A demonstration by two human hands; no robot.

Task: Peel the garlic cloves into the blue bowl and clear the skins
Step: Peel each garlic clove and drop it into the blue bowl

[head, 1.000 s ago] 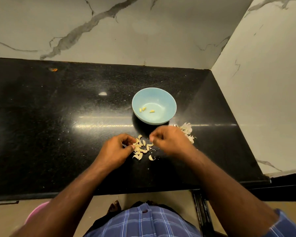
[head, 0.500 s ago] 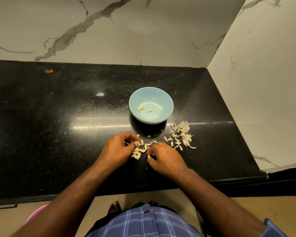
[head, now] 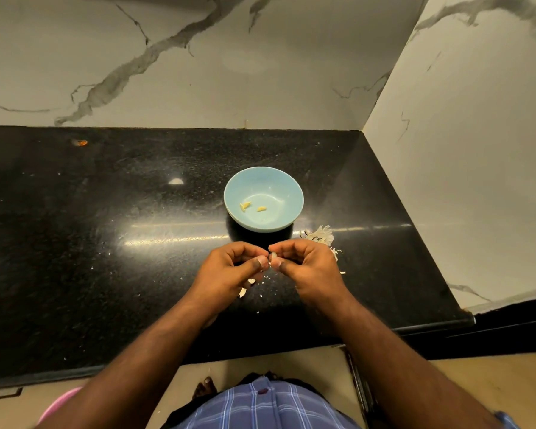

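A blue bowl (head: 287, 187) stands on the black counter with two peeled cloves (head: 245, 205) inside. Just in front of it, my left hand (head: 229, 270) and my right hand (head: 307, 267) meet above the counter and pinch one small garlic clove (head: 272, 257) between their fingertips. A heap of white skins (head: 321, 236) lies behind my right hand, partly hidden by it. A few unpeeled cloves (head: 243, 291) peek out from under my left hand; most of that pile is hidden.
The black counter (head: 106, 243) ends at marble walls behind and to the right. Its front edge runs just below my forearms. An orange scrap (head: 80, 142) lies at the far left. A pink object (head: 59, 404) shows below the counter edge.
My right hand picked a clove from the pile and rose from the counter. Both hands came together and now hold the clove between them in front of the bowl.
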